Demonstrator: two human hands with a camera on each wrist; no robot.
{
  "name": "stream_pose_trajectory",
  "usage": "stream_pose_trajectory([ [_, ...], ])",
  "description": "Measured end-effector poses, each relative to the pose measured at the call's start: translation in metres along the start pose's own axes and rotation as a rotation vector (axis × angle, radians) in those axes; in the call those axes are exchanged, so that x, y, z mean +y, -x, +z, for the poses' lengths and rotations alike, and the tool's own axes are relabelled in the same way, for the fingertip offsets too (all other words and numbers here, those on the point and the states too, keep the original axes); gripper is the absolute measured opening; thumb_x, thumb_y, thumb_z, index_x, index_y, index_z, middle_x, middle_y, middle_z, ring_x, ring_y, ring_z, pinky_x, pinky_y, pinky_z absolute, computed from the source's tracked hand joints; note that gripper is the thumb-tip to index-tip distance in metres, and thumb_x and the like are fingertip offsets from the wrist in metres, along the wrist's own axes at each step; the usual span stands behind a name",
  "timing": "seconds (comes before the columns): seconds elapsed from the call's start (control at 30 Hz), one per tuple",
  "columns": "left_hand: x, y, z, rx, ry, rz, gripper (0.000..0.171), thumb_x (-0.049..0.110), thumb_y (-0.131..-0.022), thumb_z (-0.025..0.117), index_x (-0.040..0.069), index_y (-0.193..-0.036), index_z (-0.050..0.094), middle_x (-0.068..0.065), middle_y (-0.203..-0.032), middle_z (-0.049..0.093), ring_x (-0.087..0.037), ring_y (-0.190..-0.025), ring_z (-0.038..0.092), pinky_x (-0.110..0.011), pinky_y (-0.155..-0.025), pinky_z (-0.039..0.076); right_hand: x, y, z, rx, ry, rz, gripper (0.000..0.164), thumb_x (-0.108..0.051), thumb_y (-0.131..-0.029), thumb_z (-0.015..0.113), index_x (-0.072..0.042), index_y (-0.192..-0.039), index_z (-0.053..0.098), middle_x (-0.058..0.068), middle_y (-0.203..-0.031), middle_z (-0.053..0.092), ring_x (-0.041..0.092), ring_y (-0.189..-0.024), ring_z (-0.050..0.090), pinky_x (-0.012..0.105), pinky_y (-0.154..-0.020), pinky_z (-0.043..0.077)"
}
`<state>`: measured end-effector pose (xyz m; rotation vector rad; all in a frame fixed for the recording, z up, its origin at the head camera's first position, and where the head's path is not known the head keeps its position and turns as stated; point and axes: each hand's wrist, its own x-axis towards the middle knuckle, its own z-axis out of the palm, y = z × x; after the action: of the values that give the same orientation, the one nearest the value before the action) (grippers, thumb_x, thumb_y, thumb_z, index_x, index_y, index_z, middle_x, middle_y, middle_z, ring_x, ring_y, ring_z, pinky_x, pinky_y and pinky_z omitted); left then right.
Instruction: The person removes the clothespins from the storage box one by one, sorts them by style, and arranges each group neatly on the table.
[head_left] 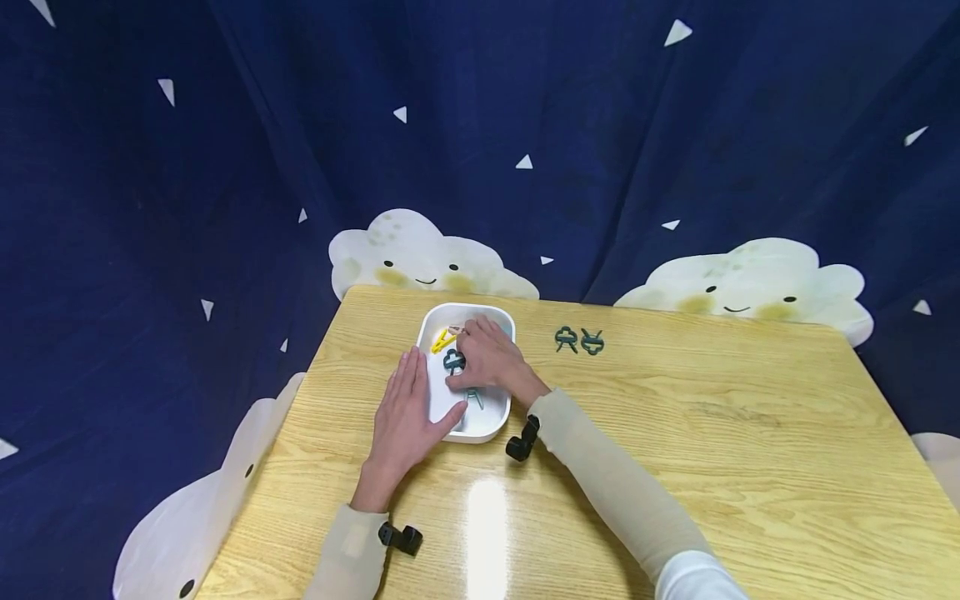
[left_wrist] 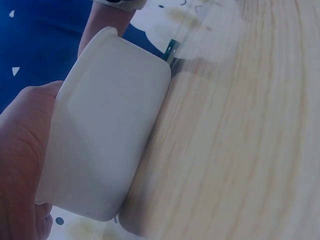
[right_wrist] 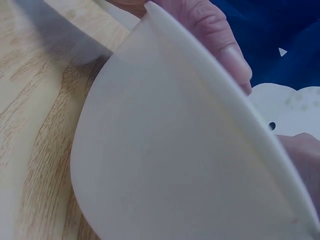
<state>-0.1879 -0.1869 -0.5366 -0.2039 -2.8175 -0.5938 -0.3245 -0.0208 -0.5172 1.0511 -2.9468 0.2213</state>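
Observation:
A white tray on the wooden table holds several small clips. My left hand grips its near left corner, fingers straight along the outer left wall and thumb over the front rim. In the left wrist view the tray's wall stands beside that hand. My right hand reaches down into the tray with bent fingers, over the clips. By its fingers lie a yellow clip, a dark green clip and another green clip, partly covered. I cannot tell whether the fingertips pinch one.
Two dark green clips, a left one and a right one, lie on the table right of the tray. A dark blue curtain with white clouds hangs behind the table and along its left side.

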Motion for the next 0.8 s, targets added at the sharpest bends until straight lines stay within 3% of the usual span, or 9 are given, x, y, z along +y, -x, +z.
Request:
stream_pose_trajectory([
  [0.23, -0.0004, -0.0001, -0.0002, -0.006, -0.001, -0.004, 0.110, 0.077, -0.095, 0.050, -0.003, -0.164, 0.018, -0.018, -0.173, 0.017, -0.024, -0.162, 0.004, -0.043, -0.131, 0.014, 0.0012, -0.0013, 0.0012, 0.030, -0.003, -0.011, 0.060, -0.067, -0.076, 0.076, -0.014, -0.106, 0.070, -0.002, -0.100, 0.051, 0.018, -0.099, 0.041, 0.035, -0.094, 0.039],
  [0.57, -0.0017, -0.0004, -0.0023, 0.001, -0.011, -0.001, 0.110, 0.075, -0.095, 0.052, -0.005, -0.164, 0.020, -0.019, -0.173, 0.017, -0.031, -0.161, 0.012, -0.046, -0.130, 0.017, 0.0002, -0.0056, 0.0003, 0.072, -0.035, -0.008, 0.063, -0.066, -0.078, 0.076, -0.015, -0.113, 0.065, 0.000, -0.107, 0.055, 0.021, -0.104, 0.044, 0.038, -0.097, 0.041],
  [0.8, -0.0009, -0.0003, -0.0004, -0.004, -0.005, 0.000, 0.111, 0.076, -0.095, 0.052, -0.005, -0.164, 0.020, -0.020, -0.173, 0.017, -0.031, -0.162, 0.011, -0.046, -0.130, 0.017, 0.0021, -0.0044, -0.0008, 0.093, -0.050, 0.001, 0.064, -0.065, -0.078, 0.075, -0.014, -0.116, 0.065, 0.002, -0.114, 0.059, 0.022, -0.109, 0.047, 0.038, -0.099, 0.042],
])
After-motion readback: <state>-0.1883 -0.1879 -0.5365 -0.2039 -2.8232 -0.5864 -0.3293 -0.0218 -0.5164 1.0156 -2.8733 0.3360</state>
